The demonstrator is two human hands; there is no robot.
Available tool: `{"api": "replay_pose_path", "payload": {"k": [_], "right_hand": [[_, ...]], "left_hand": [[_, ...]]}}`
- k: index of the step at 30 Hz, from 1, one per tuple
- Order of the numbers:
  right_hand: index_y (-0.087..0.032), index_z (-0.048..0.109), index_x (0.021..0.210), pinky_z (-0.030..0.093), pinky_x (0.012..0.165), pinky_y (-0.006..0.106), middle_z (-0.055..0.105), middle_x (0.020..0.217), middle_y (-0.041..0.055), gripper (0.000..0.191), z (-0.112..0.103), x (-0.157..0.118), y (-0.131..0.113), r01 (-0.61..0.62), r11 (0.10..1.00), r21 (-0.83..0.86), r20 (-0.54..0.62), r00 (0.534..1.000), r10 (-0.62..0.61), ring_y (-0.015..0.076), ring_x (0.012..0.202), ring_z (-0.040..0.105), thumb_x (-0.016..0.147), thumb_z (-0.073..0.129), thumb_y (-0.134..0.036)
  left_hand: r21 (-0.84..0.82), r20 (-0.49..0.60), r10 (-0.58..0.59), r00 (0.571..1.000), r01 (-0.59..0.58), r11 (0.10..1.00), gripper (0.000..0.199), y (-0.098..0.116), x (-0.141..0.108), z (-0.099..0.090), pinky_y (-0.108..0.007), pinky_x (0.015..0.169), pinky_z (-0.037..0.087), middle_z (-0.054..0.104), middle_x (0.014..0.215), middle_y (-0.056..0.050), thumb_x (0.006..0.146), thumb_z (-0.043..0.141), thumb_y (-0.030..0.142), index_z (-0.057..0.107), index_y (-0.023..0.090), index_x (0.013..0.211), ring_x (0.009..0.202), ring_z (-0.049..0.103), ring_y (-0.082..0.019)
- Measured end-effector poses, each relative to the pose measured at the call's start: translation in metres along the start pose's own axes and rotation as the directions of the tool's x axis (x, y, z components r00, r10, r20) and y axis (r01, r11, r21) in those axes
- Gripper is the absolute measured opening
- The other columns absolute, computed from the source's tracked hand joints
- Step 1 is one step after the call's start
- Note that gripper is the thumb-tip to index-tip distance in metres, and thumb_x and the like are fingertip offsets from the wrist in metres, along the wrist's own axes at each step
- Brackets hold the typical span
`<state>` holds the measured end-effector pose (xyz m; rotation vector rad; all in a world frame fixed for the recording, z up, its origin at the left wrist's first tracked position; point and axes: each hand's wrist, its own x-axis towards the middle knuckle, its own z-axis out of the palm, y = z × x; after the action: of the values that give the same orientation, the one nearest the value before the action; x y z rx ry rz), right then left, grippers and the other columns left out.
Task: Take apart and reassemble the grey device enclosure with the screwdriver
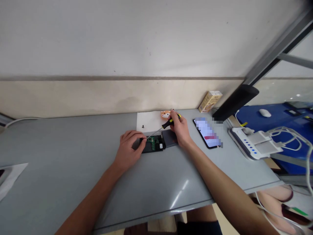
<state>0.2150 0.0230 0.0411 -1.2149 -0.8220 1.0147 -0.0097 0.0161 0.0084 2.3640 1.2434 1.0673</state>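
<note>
The open black case lies on the bench, nearer its far edge than its near one, with a green circuit board exposed. The right hand is closed around the handle of a screwdriver, its shaft slanting down to the case's far left corner. The left hand is curled at the case's left end, thumb and forefinger almost together by the screwdriver tip; whether they pinch anything I cannot tell. A dark flat piece sits at the case's right end. Opening the case looks done; small dark bits, probably screws, lie loose on the white paper along the bench's far edge. The board seems still seated, and work at that corner looks unfinished.
</note>
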Motion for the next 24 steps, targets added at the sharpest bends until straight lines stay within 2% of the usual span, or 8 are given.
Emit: {"api": "replay_pose_path", "payload": {"k": [11, 16, 24], "right_hand": [[-0.021, 0.058, 0.076, 0.035, 0.054, 0.024, 0.047, 0.072, -0.0030, 0.047, 0.0005, -0.0017, 0.0004, -0.007, 1.000, -0.007, -0.024, 1.000, 0.006, 0.0101, 0.060, 0.040, 0.083, 0.066, -0.067], [-0.021, 0.057, 0.075, 0.035, 0.055, 0.023, 0.044, 0.070, -0.0033, 0.046, 0.0003, -0.0024, 0.0012, 0.017, 1.000, -0.016, 0.013, 1.000, -0.017, 0.0101, 0.061, 0.038, 0.086, 0.064, -0.066], [-0.021, 0.057, 0.075, 0.035, 0.054, 0.022, 0.047, 0.073, -0.0026, 0.046, 0.0024, -0.0055, -0.0002, 0.072, 0.995, -0.063, 0.012, 0.997, -0.072, 0.0103, 0.062, 0.040, 0.087, 0.063, -0.066]], "left_hand": [[0.055, -0.002, 0.035, 0.999, -0.035, 0.998, 0.012, -0.0015, -0.0020, 0.0023, -0.045, 0.096, 0.039, 0.075, 0.100, -0.002, 0.100, 0.057, 0.028, 0.068, 0.025, 0.094, 0.105, 0.063, -0.024], [0.073, -0.008, 0.042, 0.999, -0.041, 0.997, 0.011, -0.0007, -0.0028, 0.0026, -0.045, 0.097, 0.039, 0.075, 0.100, -0.001, 0.099, 0.058, 0.026, 0.068, 0.025, 0.095, 0.106, 0.063, -0.024], [0.121, -0.047, 0.074, 0.996, -0.068, 0.990, 0.008, 0.0032, -0.0035, 0.0014, -0.043, 0.097, 0.038, 0.073, 0.098, -0.002, 0.097, 0.060, 0.019, 0.066, 0.022, 0.093, 0.103, 0.063, -0.023]]}}
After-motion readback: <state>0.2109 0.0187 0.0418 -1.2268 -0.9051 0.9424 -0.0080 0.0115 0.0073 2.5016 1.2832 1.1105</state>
